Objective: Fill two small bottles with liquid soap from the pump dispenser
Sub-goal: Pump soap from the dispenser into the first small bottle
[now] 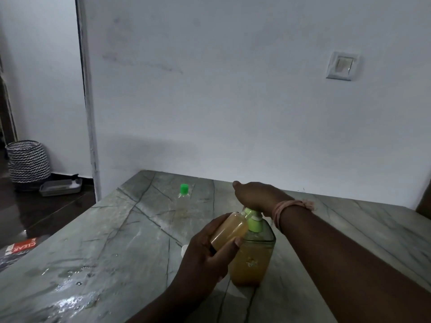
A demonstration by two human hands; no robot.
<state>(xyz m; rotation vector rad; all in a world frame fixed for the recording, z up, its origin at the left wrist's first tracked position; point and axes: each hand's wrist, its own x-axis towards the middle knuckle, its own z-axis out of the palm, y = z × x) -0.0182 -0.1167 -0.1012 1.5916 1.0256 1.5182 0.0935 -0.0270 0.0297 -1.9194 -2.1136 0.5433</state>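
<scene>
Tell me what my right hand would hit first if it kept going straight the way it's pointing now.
The right hand rests on the pump dispenser head, pointing left and away. That way looks free over the table; the green-capped bottle lies farther left, probably off the line, though depth is unclear.

We're in a home here, a plain lived-in room. A grey-green veined stone counter [130, 231] runs up against a white painted wall [210, 89], with a wall switch [341, 65] at the far right. Off to the far left, a zigzag-patterned laundry basket [28, 161] stands on a dark glossy floor [46, 213], a shallow grey tray [61, 187] just beside it.
</scene>
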